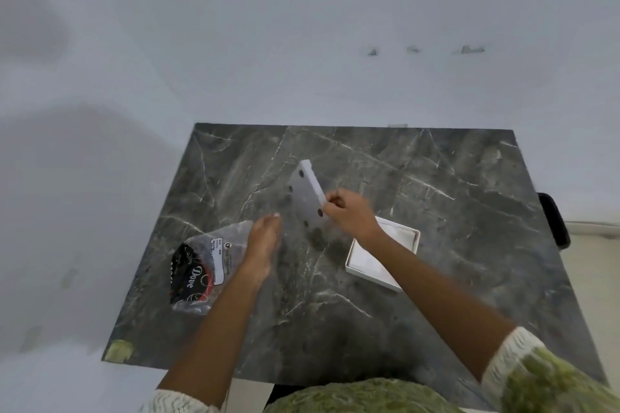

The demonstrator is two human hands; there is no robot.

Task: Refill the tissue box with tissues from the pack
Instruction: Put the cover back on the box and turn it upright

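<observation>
A big dark stone table (pixel 436 211) with white lines on it stands against a pale wall (pixel 201 27). On it lie three things, all close to the hands. The white tissue box (pixel 382 253) sits open on the table just under the right wrist, below and to the right of the right fingers, and white tissue shows inside it. The see-through tissue pack (pixel 204 261) with black and red print lies flat to the left of the left hand (pixel 263 246), partly under the palm side. It looks flat and crumpled. The left fingers (pixel 270 223) are stretched out and loose, holding nothing, and they hang above the table just beside the pack. The right hand (pixel 349 214) is pinched tight on one edge of the white flat lid (pixel 307 199). The lid is tilted up off the table, with four small dark dots on its grey underside. It sticks out up and left from the right fingers (pixel 335 201), between the two hands.
</observation>
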